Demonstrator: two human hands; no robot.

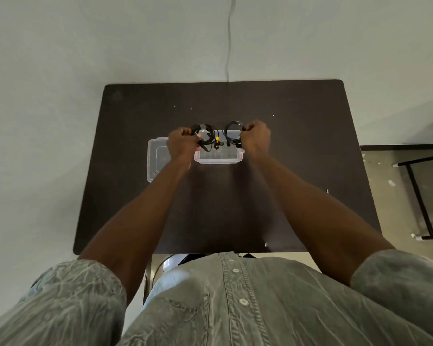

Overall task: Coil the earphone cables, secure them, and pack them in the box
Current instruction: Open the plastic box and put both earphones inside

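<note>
Over the clear box (218,157) at table (285,146) centre, our left hand (183,143) grips one coiled cable (206,136) at nine o'clock; our right hand (256,139) grips another coil (231,136) at three.

open box (218,157) mid-table, lid (158,158) touching its left, bare table (298,146) elsewhere

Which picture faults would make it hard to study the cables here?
Head view: wide-angle bending curves the table edges; dim, flat light; black cable coils blend into the dark top; hands slightly soft; clear box shows faint glare.
</note>
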